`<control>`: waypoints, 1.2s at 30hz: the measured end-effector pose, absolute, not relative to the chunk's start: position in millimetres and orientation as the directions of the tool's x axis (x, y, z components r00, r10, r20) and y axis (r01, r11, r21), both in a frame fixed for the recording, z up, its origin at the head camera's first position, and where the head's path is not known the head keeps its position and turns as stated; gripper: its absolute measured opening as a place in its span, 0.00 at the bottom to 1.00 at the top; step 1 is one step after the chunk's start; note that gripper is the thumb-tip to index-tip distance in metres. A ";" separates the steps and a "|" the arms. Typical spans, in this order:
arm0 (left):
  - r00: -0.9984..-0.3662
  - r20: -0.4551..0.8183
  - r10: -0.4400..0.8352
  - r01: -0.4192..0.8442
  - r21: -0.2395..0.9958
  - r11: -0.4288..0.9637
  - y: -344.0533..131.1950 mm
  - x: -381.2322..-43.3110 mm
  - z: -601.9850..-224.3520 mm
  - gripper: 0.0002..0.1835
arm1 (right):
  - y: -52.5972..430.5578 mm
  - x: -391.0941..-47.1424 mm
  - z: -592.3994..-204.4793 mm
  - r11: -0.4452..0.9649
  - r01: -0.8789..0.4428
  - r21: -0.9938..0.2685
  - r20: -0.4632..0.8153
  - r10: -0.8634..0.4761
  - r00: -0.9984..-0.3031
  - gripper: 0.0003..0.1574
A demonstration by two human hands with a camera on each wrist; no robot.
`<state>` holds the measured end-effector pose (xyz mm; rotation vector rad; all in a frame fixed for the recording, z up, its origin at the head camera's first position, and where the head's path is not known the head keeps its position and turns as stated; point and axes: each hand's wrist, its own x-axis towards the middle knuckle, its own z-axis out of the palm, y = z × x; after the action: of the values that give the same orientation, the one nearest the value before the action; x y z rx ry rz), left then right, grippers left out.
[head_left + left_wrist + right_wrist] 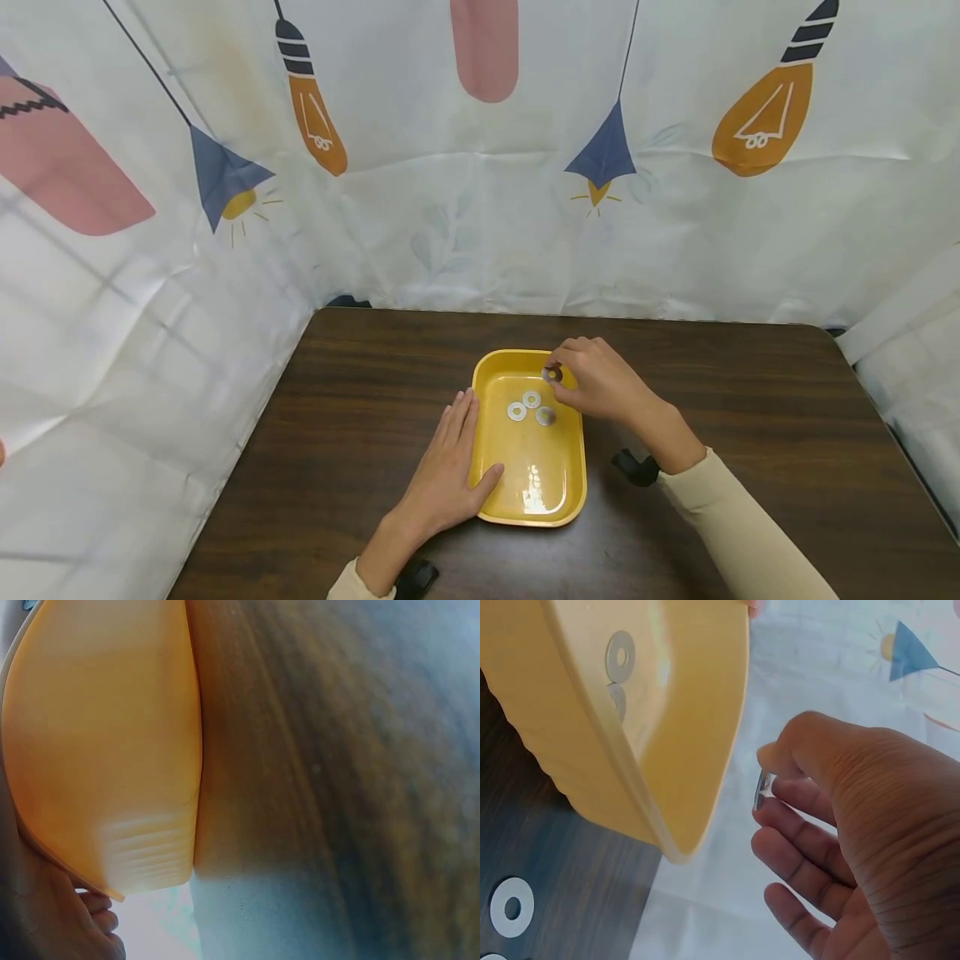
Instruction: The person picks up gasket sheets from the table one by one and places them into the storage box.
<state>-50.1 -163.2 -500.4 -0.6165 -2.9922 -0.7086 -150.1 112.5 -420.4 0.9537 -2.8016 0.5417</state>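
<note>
My right hand pinches a flat metal washer between thumb and fingers, above the far right part of a yellow tray. In the right wrist view the other fingers are loosely bent. Three more washers lie close together on the tray floor, among them a left one and a far one. My left hand rests along the tray's left side, fingers extended and thumb over the rim. The left wrist view shows mostly the tray's outer wall.
A washer lies on the dark wooden table beside the tray in the right wrist view, with part of another at the frame's corner. A white curtain printed with lamps hangs behind the table and along its left side.
</note>
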 end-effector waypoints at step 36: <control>-0.927 0.084 0.365 0.364 0.431 0.825 -162.9 -49.9 -499.2 0.53 | 182.9 -130.5 -447.7 0.810 -0.472 -0.347 0.185 -0.434 -0.882 0.19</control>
<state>-49.9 -162.9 -499.2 -0.5998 -3.0032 -0.7088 -130.5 182.9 -447.7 0.7268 -2.8960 0.5943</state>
